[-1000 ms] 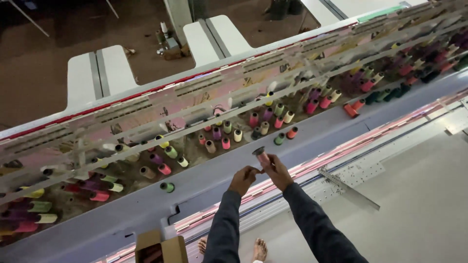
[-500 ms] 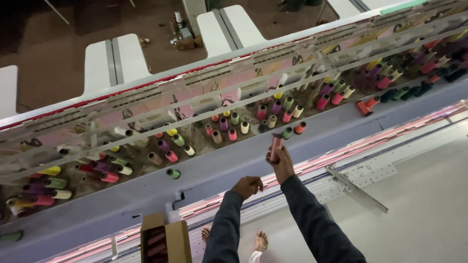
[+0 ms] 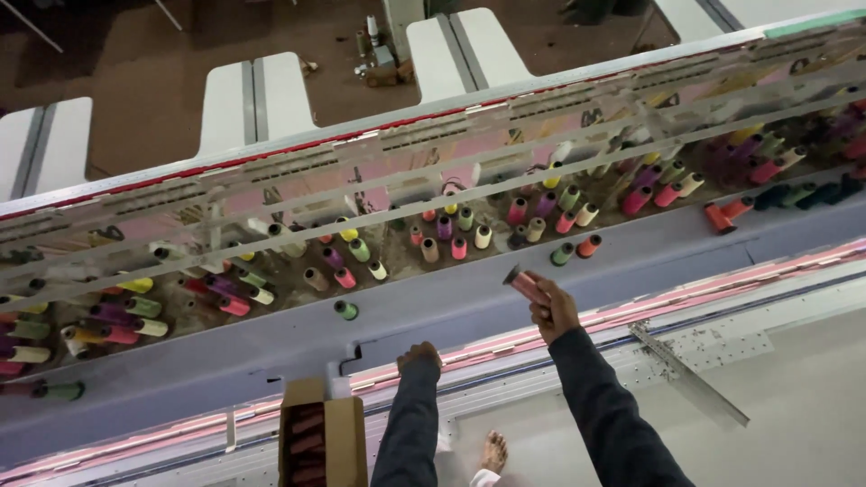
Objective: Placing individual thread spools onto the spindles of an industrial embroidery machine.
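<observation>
My right hand [image 3: 552, 309] holds a pink thread cone [image 3: 525, 283] raised in front of the long grey embroidery machine [image 3: 271, 347]. My left hand [image 3: 419, 358] rests with curled fingers on the machine's front edge, holding nothing that I can see. Both arms wear dark sleeves. Above them, the thread rack [image 3: 433, 239] carries several cones in pink, purple, green, yellow and cream. A lone green cone [image 3: 345, 309] stands on the grey ledge to the left of my hands.
An open cardboard box [image 3: 322, 439] with reddish cones sits at the bottom left by my left arm. A metal bracket [image 3: 687, 374] lies on the white machine bed to the right. White table ends [image 3: 257, 95] stand beyond the machine. A bare foot [image 3: 492, 451] shows below.
My hands have separated: the right hand lifted the pink cone up and to the right, while the left hand dropped to the machine's front edge. The view shifted, bringing the box further in.
</observation>
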